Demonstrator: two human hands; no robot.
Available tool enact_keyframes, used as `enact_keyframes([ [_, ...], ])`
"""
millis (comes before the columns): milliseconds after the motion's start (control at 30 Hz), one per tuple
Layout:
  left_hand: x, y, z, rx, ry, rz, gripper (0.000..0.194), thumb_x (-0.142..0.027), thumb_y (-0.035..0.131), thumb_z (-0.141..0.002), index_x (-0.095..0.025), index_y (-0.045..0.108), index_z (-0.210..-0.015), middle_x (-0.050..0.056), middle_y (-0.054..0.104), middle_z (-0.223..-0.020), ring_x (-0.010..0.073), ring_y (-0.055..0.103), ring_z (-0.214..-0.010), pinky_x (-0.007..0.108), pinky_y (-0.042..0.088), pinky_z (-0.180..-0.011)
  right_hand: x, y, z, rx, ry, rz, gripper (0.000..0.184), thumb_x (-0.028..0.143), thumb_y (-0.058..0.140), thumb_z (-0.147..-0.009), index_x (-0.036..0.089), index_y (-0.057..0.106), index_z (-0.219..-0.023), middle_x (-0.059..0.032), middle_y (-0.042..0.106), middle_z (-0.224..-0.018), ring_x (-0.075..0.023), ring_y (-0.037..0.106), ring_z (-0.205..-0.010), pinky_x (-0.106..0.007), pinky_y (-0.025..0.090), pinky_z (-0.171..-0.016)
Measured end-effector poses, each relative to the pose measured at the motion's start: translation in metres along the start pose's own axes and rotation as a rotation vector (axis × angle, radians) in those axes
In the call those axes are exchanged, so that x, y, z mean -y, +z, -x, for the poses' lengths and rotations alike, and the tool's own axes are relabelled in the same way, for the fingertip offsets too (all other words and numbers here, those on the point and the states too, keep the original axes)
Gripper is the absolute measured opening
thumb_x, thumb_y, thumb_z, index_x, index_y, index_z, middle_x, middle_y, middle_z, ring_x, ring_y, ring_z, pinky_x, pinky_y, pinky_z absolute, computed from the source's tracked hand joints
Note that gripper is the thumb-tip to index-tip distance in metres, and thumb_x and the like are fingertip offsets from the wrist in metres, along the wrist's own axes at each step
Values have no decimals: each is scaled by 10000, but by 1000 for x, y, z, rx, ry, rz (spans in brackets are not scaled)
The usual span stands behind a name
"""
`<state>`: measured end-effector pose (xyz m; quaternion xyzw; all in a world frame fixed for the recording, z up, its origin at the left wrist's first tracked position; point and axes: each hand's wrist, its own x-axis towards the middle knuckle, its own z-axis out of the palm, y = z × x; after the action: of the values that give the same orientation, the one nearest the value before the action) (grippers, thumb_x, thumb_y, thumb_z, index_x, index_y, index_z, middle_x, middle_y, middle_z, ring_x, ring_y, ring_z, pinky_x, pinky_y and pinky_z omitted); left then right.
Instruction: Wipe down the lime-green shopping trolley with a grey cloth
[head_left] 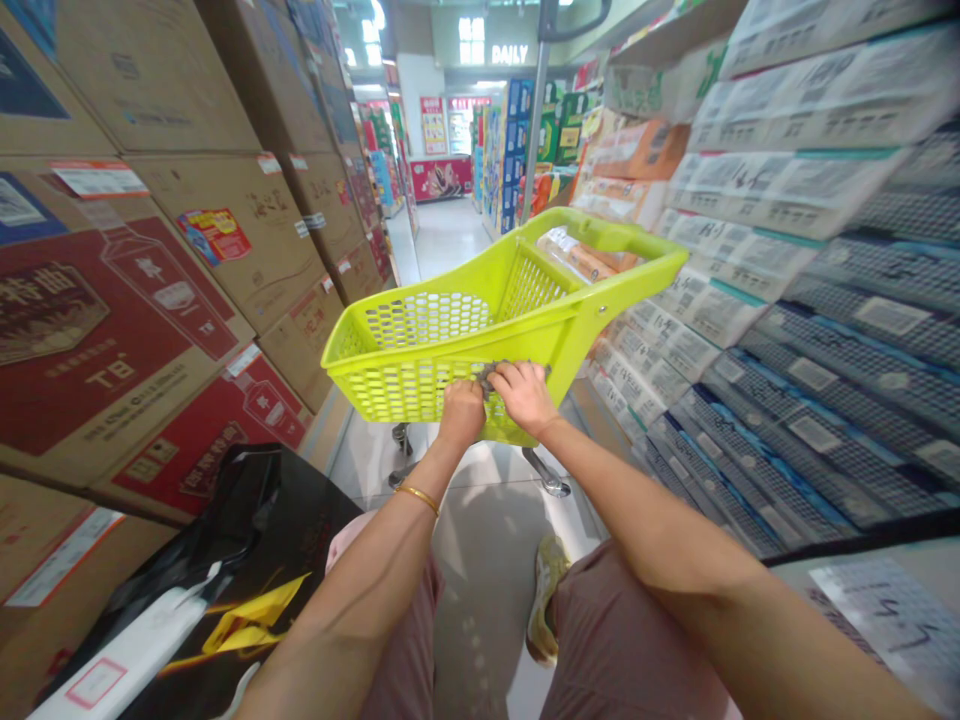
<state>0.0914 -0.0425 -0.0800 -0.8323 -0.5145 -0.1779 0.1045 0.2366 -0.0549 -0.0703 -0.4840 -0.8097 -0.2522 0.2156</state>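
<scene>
A yellow-green shopping cart (pixel 450 340) stands sideways in front of me, its handle end to the right. Both hands are at the near side of its perforated basket. A crumpled grey cloth (pixel 491 376) lies bunched between them against the basket wall. My left hand (pixel 463 408) is closed in a fist at the cloth's left end. Bent over the cloth from the right, the fingers of my right hand (pixel 523 395) press it to the plastic. Parts of the cloth are hidden beneath the fingers.
Stacked cardboard boxes (pixel 187 215) wall the left side, with a black bag (pixel 247 560) below them. Folded packaged goods (pixel 795 110) pile up on the right. A metal pole (pixel 538 110) rises behind the cart. The tiled aisle floor (pixel 446 230) runs on beyond it.
</scene>
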Motion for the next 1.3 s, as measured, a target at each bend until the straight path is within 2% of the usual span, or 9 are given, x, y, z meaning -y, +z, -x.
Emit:
enact_keyframes([
  [233,1,3,1,-18,12,6,202,-102,419,-805,-107,595,-903,155,616,-883,273,542,-917,376,381,-802,16,33,38,245,-150,24,279,204,340,-945,188,617,-967,-75,603,-1005,-204,451,-906,-368,274,-789],
  [367,-1,2,1,-6,-3,10,236,-83,393,-808,-98,598,-925,163,616,-899,275,539,-927,380,375,-808,19,43,51,329,-249,21,256,191,366,-935,187,620,-961,-69,606,-969,-207,457,-924,-365,281,-791],
  [467,-2,0,1,4,-8,14,249,-82,382,-819,-93,598,-942,164,617,-911,273,541,-930,379,373,-814,17,39,45,294,-215,16,272,204,345,-944,189,615,-974,-72,607,-1012,-205,452,-918,-361,276,-783],
  [733,-1,1,1,-16,-4,18,245,-78,381,-825,-101,607,-917,158,625,-902,268,546,-916,379,380,-807,-7,-7,-2,-39,77,13,289,251,354,-948,237,561,-1149,-69,575,-1163,-225,395,-983,-377,247,-830],
  [800,-1,2,1,-21,-2,13,241,-78,384,-823,-103,609,-906,157,626,-889,268,547,-908,382,382,-803,-13,-14,-9,-123,175,14,289,252,358,-948,253,563,-1152,-62,568,-1155,-225,381,-992,-369,250,-824],
  [867,-1,2,1,-26,-3,11,240,-84,384,-825,-104,611,-900,156,626,-875,268,550,-900,384,385,-799,-14,-15,-13,-157,210,2,281,252,368,-946,262,573,-1139,-55,567,-1131,-219,376,-981,-357,256,-812],
  [1100,0,-3,2,-16,-12,34,272,-82,362,-831,-105,626,-896,165,635,-879,273,558,-903,398,389,-799,-2,5,3,-29,121,-33,296,216,365,-935,240,583,-1134,-79,557,-1106,-221,370,-946,-353,262,-781],
  [1233,-1,-7,2,-8,-18,27,257,-95,377,-829,-98,629,-876,168,641,-872,274,565,-896,392,397,-792,3,14,21,112,-60,-7,270,235,367,-939,214,601,-1073,-74,584,-1044,-212,392,-909,-360,255,-791],
  [1300,-1,-8,2,-8,-15,22,252,-101,379,-833,-97,626,-885,163,644,-868,270,569,-886,386,400,-785,2,14,26,147,-104,5,268,237,365,-940,209,604,-1058,-70,593,-1030,-211,401,-907,-363,253,-802],
])
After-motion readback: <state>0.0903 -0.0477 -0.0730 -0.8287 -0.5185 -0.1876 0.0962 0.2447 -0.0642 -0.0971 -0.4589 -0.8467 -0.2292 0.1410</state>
